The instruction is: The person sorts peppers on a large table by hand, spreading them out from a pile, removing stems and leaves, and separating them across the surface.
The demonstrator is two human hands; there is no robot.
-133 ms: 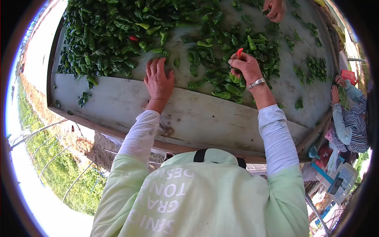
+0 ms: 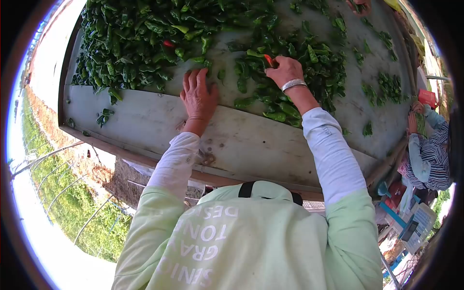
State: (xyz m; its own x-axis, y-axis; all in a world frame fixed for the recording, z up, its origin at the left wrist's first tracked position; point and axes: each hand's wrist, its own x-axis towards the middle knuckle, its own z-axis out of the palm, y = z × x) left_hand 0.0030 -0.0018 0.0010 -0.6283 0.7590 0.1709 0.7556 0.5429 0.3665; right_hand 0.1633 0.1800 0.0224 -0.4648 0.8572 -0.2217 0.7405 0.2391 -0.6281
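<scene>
Green peppers (image 2: pixel 130 48) lie in a dense heap across the upper left of the table (image 2: pixel 232 140). My left hand (image 2: pixel 198 96) rests at the heap's lower right edge, palm down, fingers spread, holding nothing. Farther right, my right hand (image 2: pixel 286 72), with a silver bracelet at the wrist, pinches a red pepper (image 2: pixel 268 60) above a looser pile of green peppers (image 2: pixel 319 63). Another red pepper (image 2: pixel 168 43) lies in the left heap.
Another person's hand (image 2: pixel 358 7) is at the top right of the table. A person in a striped top (image 2: pixel 429 162) has both hands at the right edge. Small pepper clusters (image 2: pixel 389 87) lie on the right. A blue-framed scale (image 2: pixel 411 227) stands lower right.
My right hand has moved left and slightly up with the red pepper. The other person's hand at the top has moved up and right. My left hand has barely shifted.
</scene>
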